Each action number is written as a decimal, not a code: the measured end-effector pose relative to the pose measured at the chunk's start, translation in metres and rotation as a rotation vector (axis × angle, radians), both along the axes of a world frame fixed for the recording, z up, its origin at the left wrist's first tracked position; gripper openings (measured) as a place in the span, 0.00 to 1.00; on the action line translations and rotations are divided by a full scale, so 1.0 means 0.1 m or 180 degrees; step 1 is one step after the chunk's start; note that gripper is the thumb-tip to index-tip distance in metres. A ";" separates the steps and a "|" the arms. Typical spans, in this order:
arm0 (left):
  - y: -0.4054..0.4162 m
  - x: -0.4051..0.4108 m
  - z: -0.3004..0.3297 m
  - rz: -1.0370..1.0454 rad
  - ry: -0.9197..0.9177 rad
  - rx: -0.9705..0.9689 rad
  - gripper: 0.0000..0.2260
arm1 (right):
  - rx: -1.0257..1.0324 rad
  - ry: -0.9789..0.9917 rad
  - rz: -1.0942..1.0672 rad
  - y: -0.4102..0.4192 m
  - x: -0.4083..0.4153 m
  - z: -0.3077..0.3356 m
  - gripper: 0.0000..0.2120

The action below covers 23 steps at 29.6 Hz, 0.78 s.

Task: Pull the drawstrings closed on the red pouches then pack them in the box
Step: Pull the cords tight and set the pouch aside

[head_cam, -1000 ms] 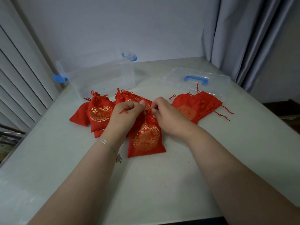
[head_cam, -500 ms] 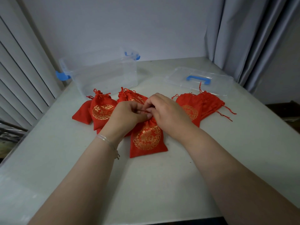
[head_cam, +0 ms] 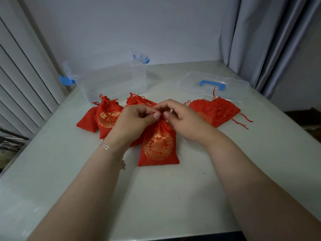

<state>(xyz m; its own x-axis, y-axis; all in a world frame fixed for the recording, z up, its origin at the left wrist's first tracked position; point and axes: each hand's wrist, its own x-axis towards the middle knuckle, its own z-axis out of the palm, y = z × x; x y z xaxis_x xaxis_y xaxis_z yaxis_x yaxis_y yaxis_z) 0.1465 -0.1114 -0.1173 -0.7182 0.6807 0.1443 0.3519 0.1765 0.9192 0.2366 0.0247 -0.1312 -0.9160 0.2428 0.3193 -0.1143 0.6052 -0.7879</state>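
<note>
Landmark: the front pouch [head_cam: 158, 146], red with a round gold emblem, lying flat on the table [head_cam: 173, 197] with its gathered neck pointing away from the person.
Left hand [head_cam: 134, 121]: at the neck of the front pouch, on its left side; fingers curled, thumb and forefinger pinched together on what looks like the red cord at the neck.
Right hand [head_cam: 180, 117]: at the same neck, on its right side; fingers curled, thumb tip meeting the fingers in a narrow pinch at the neck. The cord itself is too thin here to tell apart from the cloth.
Thumbs: the two thumb tips sit just beside each other above the neck.
Bracelet [head_cam: 111, 150]: thin, on the left wrist, left of the front pouch.
Left pouches [head_cam: 106, 117]: a small heap left of the front pouch, partly under the left hand; the top one shows a gold emblem and a gathered neck.
Right pouches [head_cam: 217, 112]: a heap right of the front pouch, behind the right hand, loose cords trailing on the table.
Box [head_cam: 111, 79]: clear with blue latches, beyond the left pouches, open on top, no pouch inside.
Lid [head_cam: 213, 86]: clear with a blue handle, flat on the table beyond the right pouches.
Curtain [head_cam: 269, 40]: grey, far right of the front pouch, behind the lid.
</note>
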 end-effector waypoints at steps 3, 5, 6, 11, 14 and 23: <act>0.00 0.00 0.00 -0.0054 0.0018 0.0024 0.04 | 0.0221 -0.0278 -0.0091 0.07 -0.02 -0.04 0.10; 0.00 0.00 0.00 -0.0084 0.0042 0.0020 0.04 | 0.0241 -0.0344 -0.0174 0.10 -0.02 -0.05 0.07; 0.00 0.01 0.00 -0.0085 0.0048 0.0033 0.03 | 0.0227 -0.0358 -0.0213 0.10 -0.01 -0.04 0.06; -0.02 0.01 0.02 0.0070 -0.0124 0.0172 0.04 | 0.0825 -0.0148 -0.0632 0.09 0.01 0.00 0.05; -0.03 -0.02 0.03 0.0234 -0.0334 0.0182 0.04 | 0.0959 0.0020 -0.0584 0.04 0.03 0.04 0.04; -0.02 -0.06 0.02 0.0086 -0.0938 0.0235 0.04 | 0.0995 -0.0337 -0.0190 0.04 0.08 0.11 0.02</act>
